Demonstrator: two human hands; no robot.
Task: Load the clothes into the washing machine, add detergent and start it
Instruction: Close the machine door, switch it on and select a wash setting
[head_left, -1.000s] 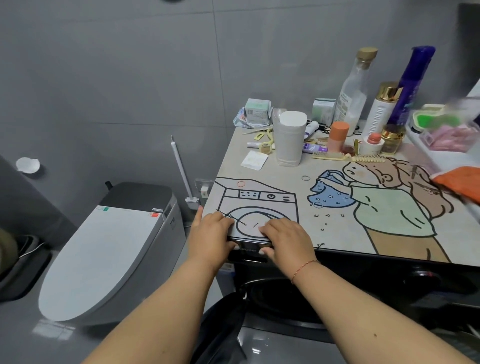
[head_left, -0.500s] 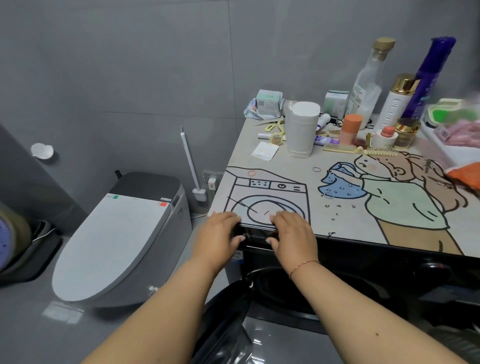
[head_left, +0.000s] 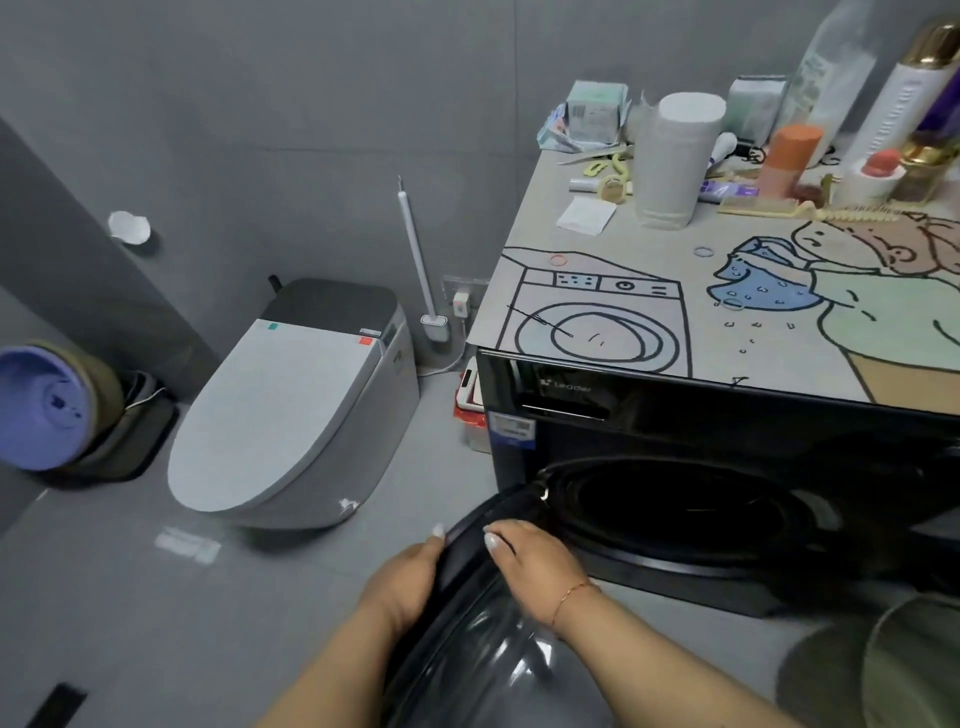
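Observation:
The black front-loading washing machine (head_left: 727, 421) stands at the right, its round drum opening (head_left: 675, 499) dark inside. Its glass door (head_left: 467, 654) is swung open toward me. My left hand (head_left: 405, 577) holds the outer side of the door's rim, and my right hand (head_left: 530, 564) holds the inner side, thumbs near the top edge. The detergent drawer (head_left: 563, 410) at the machine's upper left sits flush with the front. Olive fabric (head_left: 883, 670) shows at the bottom right; I cannot tell what it is.
A cartoon mat (head_left: 613, 291) covers the machine's top, crowded at the back with bottles (head_left: 893, 109), a white cup (head_left: 672, 156) and small toiletries. A toilet (head_left: 291, 410) with its lid down stands left, a toilet brush (head_left: 418, 260) beside it. A purple basin (head_left: 36, 410) lies far left.
Both hands left the drawer at the machine's top front edge and dropped to the open door's rim. The view tilted down and moved closer.

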